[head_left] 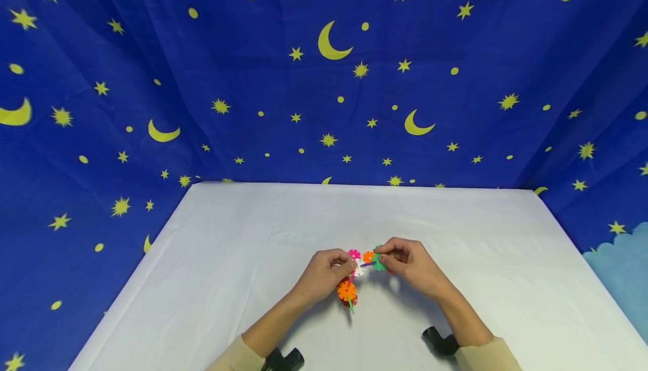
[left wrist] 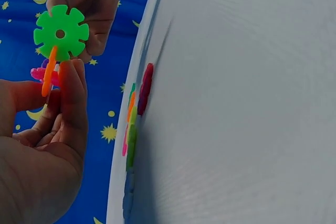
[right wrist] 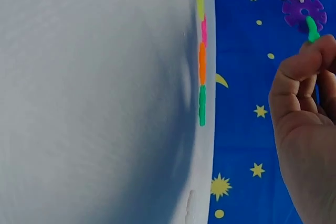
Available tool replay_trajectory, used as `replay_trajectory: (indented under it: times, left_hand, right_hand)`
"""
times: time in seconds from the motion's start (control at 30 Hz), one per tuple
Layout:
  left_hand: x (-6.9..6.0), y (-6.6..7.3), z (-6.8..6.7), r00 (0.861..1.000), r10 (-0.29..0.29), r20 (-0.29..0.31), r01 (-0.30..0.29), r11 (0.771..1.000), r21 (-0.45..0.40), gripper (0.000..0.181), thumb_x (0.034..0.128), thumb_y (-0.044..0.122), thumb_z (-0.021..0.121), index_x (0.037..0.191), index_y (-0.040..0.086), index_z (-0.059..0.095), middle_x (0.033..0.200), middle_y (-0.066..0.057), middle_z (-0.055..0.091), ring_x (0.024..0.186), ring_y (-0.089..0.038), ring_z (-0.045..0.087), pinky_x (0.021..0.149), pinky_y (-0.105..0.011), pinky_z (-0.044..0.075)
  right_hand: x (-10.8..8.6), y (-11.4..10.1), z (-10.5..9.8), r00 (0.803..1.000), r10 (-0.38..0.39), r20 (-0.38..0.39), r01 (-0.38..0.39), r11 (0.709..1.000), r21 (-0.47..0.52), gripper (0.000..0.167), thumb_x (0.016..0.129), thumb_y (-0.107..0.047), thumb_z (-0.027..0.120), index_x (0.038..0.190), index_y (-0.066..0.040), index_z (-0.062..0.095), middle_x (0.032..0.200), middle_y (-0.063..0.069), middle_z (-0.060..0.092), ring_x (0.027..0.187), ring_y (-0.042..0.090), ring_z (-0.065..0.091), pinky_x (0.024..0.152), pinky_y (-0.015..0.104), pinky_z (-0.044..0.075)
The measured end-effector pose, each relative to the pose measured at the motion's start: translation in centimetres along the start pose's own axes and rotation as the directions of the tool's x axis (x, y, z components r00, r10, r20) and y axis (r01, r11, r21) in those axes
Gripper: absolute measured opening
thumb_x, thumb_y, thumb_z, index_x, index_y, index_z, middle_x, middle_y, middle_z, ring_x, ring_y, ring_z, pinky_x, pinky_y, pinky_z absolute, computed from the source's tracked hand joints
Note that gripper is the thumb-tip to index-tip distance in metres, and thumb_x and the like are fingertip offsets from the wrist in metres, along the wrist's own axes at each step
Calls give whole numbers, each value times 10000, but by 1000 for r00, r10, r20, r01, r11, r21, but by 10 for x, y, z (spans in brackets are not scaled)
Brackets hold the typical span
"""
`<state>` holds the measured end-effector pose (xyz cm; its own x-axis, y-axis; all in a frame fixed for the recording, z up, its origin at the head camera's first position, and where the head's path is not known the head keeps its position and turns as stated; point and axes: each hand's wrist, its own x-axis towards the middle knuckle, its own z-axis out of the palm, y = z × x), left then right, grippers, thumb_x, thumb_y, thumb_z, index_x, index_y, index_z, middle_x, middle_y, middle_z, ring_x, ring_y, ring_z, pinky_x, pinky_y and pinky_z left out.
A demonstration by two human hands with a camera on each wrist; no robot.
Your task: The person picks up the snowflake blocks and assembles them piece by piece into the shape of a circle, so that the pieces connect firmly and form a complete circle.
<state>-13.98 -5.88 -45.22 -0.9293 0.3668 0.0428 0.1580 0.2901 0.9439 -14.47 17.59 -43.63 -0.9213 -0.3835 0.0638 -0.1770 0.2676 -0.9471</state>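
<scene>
My left hand (head_left: pixel 321 275) pinches a joined chain of notched discs between thumb and fingers; which disc it grips is partly hidden. An orange disc (head_left: pixel 346 290) and a green disc (left wrist: pixel 60 17) belong to its near end, below the left fingers. A white disc (head_left: pixel 359 270) sits between the hands, joined to a purple disc (right wrist: pixel 304 8). My right hand (head_left: pixel 415 264) pinches a green disc (right wrist: pixel 312 29) slotted to the purple one. In the left wrist view, my left hand (left wrist: pixel 47 156) grips beneath the orange disc (left wrist: pixel 49 74), with my right hand (left wrist: pixel 92 9) behind.
Loose discs lie flat on the white table (head_left: pixel 243 258), among them a pink (right wrist: pixel 203 32), an orange (right wrist: pixel 202 64), a green (right wrist: pixel 202 106) and a dark red disc (left wrist: pixel 146 88). Black devices (head_left: pixel 440 342) are at both wrists. A blue star-patterned cloth (head_left: pixel 283 78) surrounds the table.
</scene>
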Motion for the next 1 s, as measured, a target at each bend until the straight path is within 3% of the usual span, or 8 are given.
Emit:
replay_trajectory:
  times: [0.2, 0.57, 0.7, 0.87, 1.0]
  left_hand:
    - [0, 1, -1, 999, -34, 28, 36, 998, -56, 143, 938, 229, 627, 888, 104, 676, 760, 4, 617, 669, -126, 556, 579, -247, 462]
    - [1, -3, 1, 997, -41, 58, 44, 998, -52, 137, 929, 263, 636, 889, 134, 660, 780, 5, 627, 673, -136, 570, 595, -270, 478]
    - [1, -3, 1, 997, -45, 61, 48, 998, -49, 140, 930, 262, 637, 891, 129, 656, 787, 1, 628, 678, -143, 571, 597, -273, 482]
    - [1, -2, 1, 997, -48, 62, 51, 998, -46, 137, 928, 263, 640, 892, 132, 657, 788, 0, 631, 678, -147, 579, 597, -276, 488]
    - [1, -1, 0, 997, -51, 62, 53, 998, -43, 132, 930, 263, 639, 895, 137, 658, 797, 5, 632, 684, -145, 580, 596, -274, 489]
  right_hand:
    - [-5, -24, 1, 1000, 21, 13, -21, 1000, -3, 146, 933, -29, 604, 1060, 19, 659, 807, 262, 634, 685, 501, 550, 521, 325, 465]
    - [-5, -25, -1, 998, 52, 43, -53, 999, 12, 158, 945, -54, 595, 1082, -8, 660, 906, 153, 675, 759, 459, 601, 650, 436, 538]
    - [-3, -19, -4, 997, 74, 18, -74, 997, -9, 183, 964, -86, 574, 1100, -3, 664, 950, 108, 676, 811, 428, 610, 710, 471, 538]
    - [2, 3, -9, 996, 90, -26, -91, 995, -41, 199, 969, -121, 575, 1112, -16, 666, 855, 178, 647, 753, 405, 575, 645, 435, 513]
    - [4, 15, -14, 993, 91, -81, -97, 992, -80, 194, 945, -155, 617, 1094, -48, 679, 883, 175, 651, 748, 364, 592, 631, 394, 513]
